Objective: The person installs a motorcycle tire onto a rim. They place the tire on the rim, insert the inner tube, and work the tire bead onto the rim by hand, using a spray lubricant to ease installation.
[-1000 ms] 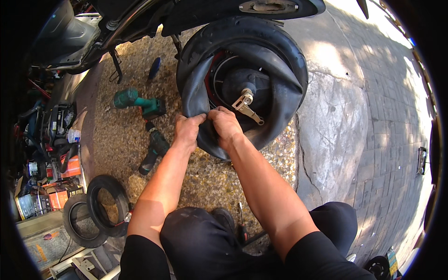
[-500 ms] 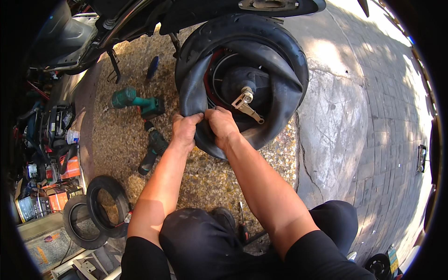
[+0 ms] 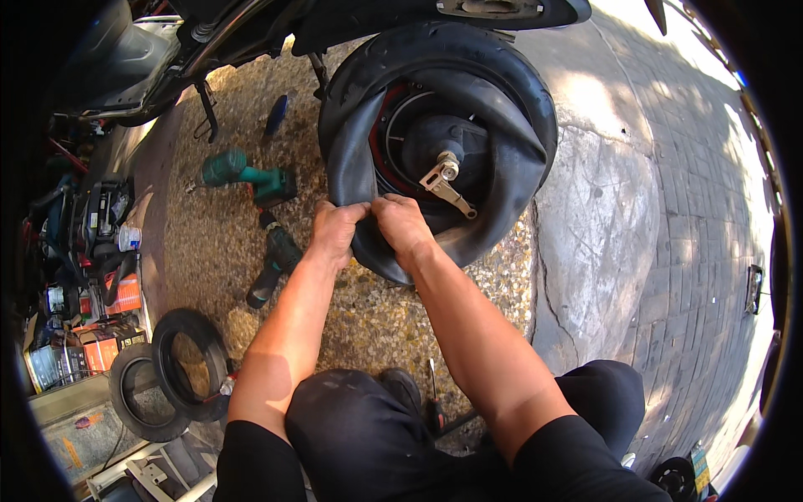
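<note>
In front of me a black tyre [image 3: 435, 40] lies around a wheel with a dark hub [image 3: 439, 142], a red rim edge and a metal brake lever arm [image 3: 452, 194]. A limp black inner tube [image 3: 355, 159] drapes over the wheel, flattened and creased at the right. My left hand [image 3: 335, 230] is closed on the tube's near left part, thumb stretched along it. Beside it, almost touching, my right hand [image 3: 400, 222] grips the same tube, its fingertips hidden under the rubber.
Left of the wheel lie a green cordless impact tool [image 3: 248, 177] and a darker cordless drill [image 3: 276, 258]. Two loose tyres [image 3: 191, 364] rest at lower left, near boxes and tools. A scooter body [image 3: 335, 29] overhangs the far side. A screwdriver [image 3: 436, 410] lies by my foot.
Both hands keep their hold on the inner tube and have barely moved. The view has shifted slightly, so the wheel appears a little further right and higher.
</note>
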Action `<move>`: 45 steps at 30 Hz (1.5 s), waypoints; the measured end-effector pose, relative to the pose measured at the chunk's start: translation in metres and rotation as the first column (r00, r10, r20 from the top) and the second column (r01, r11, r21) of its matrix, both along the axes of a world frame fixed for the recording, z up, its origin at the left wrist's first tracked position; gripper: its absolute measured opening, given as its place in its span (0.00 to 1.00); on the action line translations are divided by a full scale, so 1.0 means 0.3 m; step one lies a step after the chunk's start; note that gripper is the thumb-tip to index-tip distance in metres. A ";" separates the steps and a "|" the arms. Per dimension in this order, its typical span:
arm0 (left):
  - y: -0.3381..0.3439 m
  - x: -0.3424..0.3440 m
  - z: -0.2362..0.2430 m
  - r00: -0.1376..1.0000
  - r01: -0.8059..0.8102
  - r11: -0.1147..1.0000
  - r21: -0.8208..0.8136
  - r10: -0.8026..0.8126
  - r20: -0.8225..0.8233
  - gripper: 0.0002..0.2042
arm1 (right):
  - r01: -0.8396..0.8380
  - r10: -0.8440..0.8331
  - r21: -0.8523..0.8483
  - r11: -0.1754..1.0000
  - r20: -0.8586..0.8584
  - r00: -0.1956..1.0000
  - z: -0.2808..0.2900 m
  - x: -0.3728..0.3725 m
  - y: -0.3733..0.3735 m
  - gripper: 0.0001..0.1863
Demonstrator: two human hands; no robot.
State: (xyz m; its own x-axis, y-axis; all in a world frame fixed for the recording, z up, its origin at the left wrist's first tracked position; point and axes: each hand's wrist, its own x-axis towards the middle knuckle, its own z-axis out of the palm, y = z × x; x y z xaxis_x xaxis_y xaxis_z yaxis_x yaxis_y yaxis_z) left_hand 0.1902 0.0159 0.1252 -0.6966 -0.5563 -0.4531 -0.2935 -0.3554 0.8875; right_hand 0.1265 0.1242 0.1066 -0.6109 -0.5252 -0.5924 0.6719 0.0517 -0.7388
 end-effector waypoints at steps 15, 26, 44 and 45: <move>0.007 0.011 -0.023 0.995 -0.072 0.993 0.091 0.078 -0.069 0.08 | -0.195 0.269 0.224 0.955 -0.373 0.888 -0.044 0.037 0.110 0.13; -0.010 0.022 -0.051 0.999 0.015 0.999 -0.030 -0.013 0.047 0.06 | -0.319 0.461 0.343 0.884 -0.513 0.724 0.016 0.022 0.101 0.16; -0.012 0.007 -0.033 0.999 0.042 0.998 -0.042 -0.043 -0.008 0.05 | -0.142 0.481 0.483 0.864 -0.708 0.517 0.038 0.053 0.126 0.15; -0.010 -0.001 -0.038 1.000 0.025 0.996 -0.089 -0.024 0.015 0.06 | -0.134 0.484 0.488 0.863 -0.720 0.498 0.033 0.065 0.130 0.14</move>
State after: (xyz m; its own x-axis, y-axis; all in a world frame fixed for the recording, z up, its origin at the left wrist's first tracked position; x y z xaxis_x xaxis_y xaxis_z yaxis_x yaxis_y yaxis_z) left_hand 0.1900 0.0130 0.1137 -0.7046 -0.5778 -0.4119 -0.3134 -0.2674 0.9112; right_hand 0.1461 0.1632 0.1166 -0.7410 -0.6625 -0.1094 -0.3057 0.4779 -0.8235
